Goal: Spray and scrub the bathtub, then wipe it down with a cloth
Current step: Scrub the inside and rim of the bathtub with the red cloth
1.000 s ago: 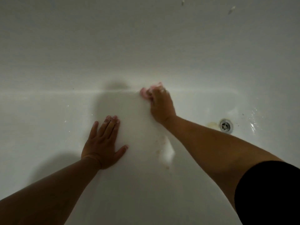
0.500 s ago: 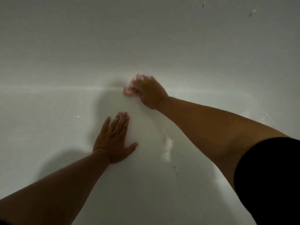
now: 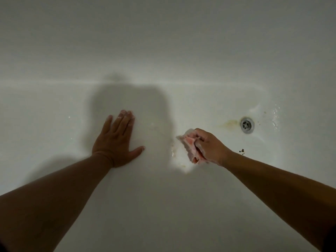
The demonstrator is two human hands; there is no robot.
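Note:
The white bathtub (image 3: pixel 163 206) fills the view, its floor meeting the far wall along a pale line. My right hand (image 3: pixel 211 146) grips a soapy pink sponge (image 3: pixel 190 147) and holds it against the tub floor, right of centre. A patch of foam lies just left of and below the sponge. Flat on the tub floor to the left, my left hand (image 3: pixel 116 140) rests with straight fingers and suds on the fingertips.
The metal drain (image 3: pixel 246 125) sits at the right, with a yellowish stain (image 3: pixel 229 123) beside it on its left. A small dark speck (image 3: pixel 241 151) lies below the drain, close to my right wrist. Water drops glisten right of the drain.
My right hand has pulled the sponge back from the foot of the far wall toward me along the tub floor. The left hand stays pressed flat. The drain is in view again.

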